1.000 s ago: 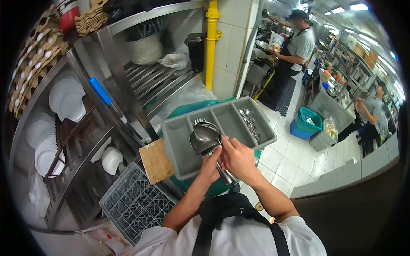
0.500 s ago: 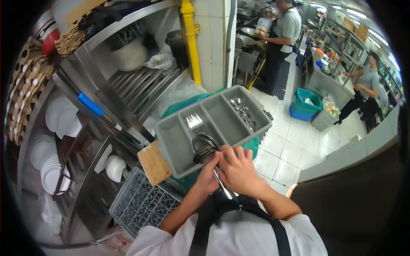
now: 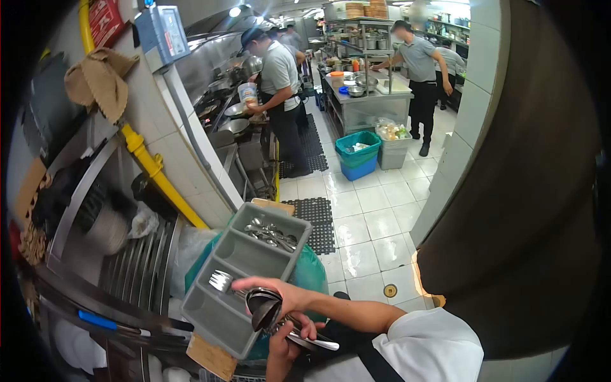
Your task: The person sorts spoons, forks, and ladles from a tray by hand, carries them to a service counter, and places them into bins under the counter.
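A bundle of spoons (image 3: 265, 312) is held in both hands over the front of a grey cutlery tray (image 3: 197, 310), bowls toward the tray and handles toward my body. My right hand (image 3: 289, 297) closes over the bundle from above, its index finger stretched out near the forks. Underneath, my left hand (image 3: 287, 340) is curled around the handles, partly hidden by them. Forks (image 3: 221, 280) lie in one tray compartment, tines up toward the left. Teaspoons (image 3: 270, 233) lie loose in the far compartment.
A wooden board (image 3: 211, 358) shows under the tray's near end. At left stands a metal rack (image 3: 137, 267) beside a yellow pipe (image 3: 162, 175). Ahead, a blue bin (image 3: 358, 156) stands on the tiled floor. Several people work farther back; a dark panel (image 3: 509, 210) is at right.
The view has swung right and up, so the tray appears lower and turned. My right hand has moved from the spoon handles toward the bowls; the spoons stay in my hands.
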The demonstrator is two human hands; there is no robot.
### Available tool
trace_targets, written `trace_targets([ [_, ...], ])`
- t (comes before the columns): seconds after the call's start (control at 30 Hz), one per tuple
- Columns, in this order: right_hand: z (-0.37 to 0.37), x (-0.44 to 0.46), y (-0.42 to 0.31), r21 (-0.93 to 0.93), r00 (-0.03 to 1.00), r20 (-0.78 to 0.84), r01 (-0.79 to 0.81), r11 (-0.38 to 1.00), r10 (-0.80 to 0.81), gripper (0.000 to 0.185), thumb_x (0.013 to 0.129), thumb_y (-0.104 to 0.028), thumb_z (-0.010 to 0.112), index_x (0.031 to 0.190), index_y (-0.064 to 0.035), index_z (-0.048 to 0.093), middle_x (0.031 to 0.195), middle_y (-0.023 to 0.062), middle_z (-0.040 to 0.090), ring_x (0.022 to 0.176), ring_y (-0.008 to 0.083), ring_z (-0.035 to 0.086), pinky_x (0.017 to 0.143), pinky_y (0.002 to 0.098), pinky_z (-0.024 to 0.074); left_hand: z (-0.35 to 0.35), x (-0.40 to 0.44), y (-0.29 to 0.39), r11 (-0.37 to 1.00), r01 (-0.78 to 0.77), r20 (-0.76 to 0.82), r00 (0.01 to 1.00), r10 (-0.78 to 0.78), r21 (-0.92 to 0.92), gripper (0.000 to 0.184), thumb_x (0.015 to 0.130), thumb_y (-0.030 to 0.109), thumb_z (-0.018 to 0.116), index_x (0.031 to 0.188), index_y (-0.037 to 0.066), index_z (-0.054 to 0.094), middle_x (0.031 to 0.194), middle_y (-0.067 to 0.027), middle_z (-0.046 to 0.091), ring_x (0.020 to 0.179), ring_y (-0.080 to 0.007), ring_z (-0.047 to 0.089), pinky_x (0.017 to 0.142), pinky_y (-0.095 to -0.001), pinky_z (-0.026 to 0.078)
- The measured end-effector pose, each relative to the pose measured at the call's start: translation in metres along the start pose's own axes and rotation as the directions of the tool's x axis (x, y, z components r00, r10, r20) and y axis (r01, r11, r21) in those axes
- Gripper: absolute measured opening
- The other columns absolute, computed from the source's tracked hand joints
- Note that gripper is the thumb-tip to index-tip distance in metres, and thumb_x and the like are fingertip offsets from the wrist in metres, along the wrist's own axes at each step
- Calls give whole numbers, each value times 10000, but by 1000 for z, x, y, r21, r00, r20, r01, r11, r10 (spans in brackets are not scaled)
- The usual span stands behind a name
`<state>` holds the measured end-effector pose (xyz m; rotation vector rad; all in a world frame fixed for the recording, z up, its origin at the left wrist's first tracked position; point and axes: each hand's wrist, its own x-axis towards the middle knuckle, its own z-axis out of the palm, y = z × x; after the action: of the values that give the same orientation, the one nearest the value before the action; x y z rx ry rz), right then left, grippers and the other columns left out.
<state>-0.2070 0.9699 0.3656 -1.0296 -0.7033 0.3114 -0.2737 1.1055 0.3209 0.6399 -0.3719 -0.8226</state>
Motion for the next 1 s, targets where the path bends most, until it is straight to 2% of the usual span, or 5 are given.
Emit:
trace_targets([
  [0.13,15,6,-17,-43,995,72,-73,996,76,775,605,-11,820,1322,-59,530,1020,17,625,929,82,589,818,225,477,15,6,1,988,-148,39,988,150,-37,387,876,409,633,943,31,585,736,-96,548,804,-284,602,1065,-550,375],
  [0.3,21,19,-19,-508,956,273,236,829,-105,800,759,-105,798,1453,-79,401,1381,105,472,1233,182,473,1004,298,414,7,-25,7,975,-150,-54,988,143,-162,368,905,386,595,681,160,411,547,53,392,536,-118,421,651,-308,362],
  [0.43,-12,30,-26,-245,989,74,-110,963,132,670,815,-185,775,1397,-20,487,1304,150,590,1143,212,574,909,350,498,-6,-57,7,899,-410,-173,907,384,-151,359,965,373,548,713,155,413,540,46,414,522,-117,423,648,-313,379],
  [0.8,-23,103,159,-969,905,-185,-104,-224,382,338,815,-239,710,1004,38,670,1051,189,684,980,318,691,832,424,560,6,-98,-13,764,-637,-328,747,579,-101,305,959,301,538,727,141,421,551,33,453,529,-128,438,665,-319,391],
  [1.0,-32,122,183,-913,824,-401,-395,-102,400,381,820,-164,653,1111,72,585,1086,260,667,1060,350,668,888,415,553,6,-104,-13,754,-656,-290,727,623,-25,302,961,301,548,735,144,424,556,31,457,532,-128,438,669,-323,390],
])
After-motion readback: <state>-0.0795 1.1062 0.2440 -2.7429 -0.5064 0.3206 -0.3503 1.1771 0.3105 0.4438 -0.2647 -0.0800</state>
